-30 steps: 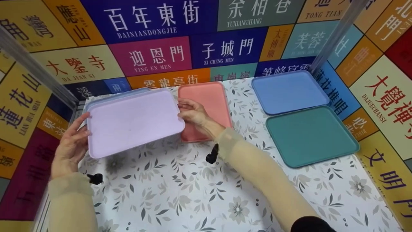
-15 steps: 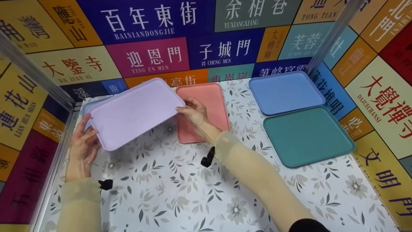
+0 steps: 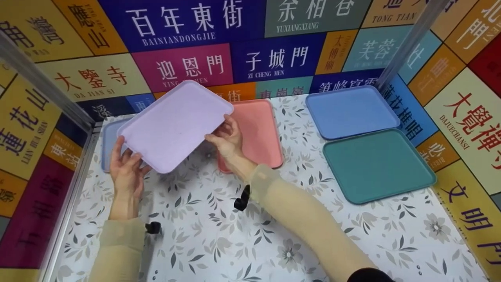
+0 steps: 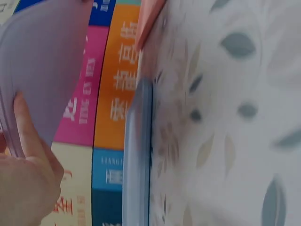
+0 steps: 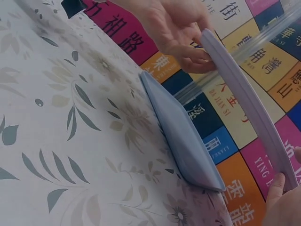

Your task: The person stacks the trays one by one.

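Observation:
A lilac rectangular tray (image 3: 176,125) with rounded corners is held up above the table, tilted and turned so one corner points to the wall. My left hand (image 3: 127,176) grips its lower left edge. My right hand (image 3: 229,143) pinches the edge at the lower right. In the right wrist view the tray (image 5: 249,103) shows edge-on between both hands, clear of the table. Behind and below it, a pale blue tray (image 3: 109,145) lies flat at the back left, partly covered from the head view. A coral pink tray (image 3: 260,133) lies beside my right hand, partly hidden by it.
At the right, a blue tray (image 3: 352,111) lies at the back and a green tray (image 3: 379,166) just in front of it. A white leaf-patterned cloth (image 3: 203,235) covers the table. Walls of colourful sign panels (image 3: 278,58) enclose the back and sides.
Both hands have turned the lilac tray anticlockwise, raising its far corner. The left hand has moved right, baring more of the pale blue tray. The other trays stay put.

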The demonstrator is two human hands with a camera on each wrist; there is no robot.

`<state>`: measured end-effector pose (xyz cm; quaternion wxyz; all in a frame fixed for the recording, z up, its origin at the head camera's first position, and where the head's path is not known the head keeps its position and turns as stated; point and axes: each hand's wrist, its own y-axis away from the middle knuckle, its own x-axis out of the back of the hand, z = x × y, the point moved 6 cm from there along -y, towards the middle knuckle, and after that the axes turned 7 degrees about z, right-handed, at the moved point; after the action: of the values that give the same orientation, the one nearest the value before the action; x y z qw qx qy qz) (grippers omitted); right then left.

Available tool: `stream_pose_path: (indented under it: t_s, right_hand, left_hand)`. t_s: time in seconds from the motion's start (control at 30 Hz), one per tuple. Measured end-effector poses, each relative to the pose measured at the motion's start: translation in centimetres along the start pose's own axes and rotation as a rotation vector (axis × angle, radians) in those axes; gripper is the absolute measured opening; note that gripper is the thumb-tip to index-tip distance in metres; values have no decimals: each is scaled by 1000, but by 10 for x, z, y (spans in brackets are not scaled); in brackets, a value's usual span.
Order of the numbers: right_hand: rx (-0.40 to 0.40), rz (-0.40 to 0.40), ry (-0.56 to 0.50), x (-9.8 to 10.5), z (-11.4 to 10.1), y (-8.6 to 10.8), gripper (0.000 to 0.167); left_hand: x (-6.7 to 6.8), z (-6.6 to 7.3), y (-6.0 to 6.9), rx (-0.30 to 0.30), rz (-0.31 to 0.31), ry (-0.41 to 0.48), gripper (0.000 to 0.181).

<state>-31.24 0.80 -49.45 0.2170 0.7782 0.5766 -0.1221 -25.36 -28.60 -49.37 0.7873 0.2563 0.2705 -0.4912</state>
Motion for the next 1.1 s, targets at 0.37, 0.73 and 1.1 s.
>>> stream_pose_path:
  t_s: [0.37,0.73,1.1]
  right_hand:
    - [-14,-42,88,-6,13,19,108]
    - [-23,-2,65,2,9,14,100]
    - [-90,-27,138,16,6,-1,97]
  left_hand:
    - [-6,-22,10,-30,52,-30,79]
    - [-9,-36,15,-8,54,-103,78]
    - [-1,-24,-1,75,87,-268,63]
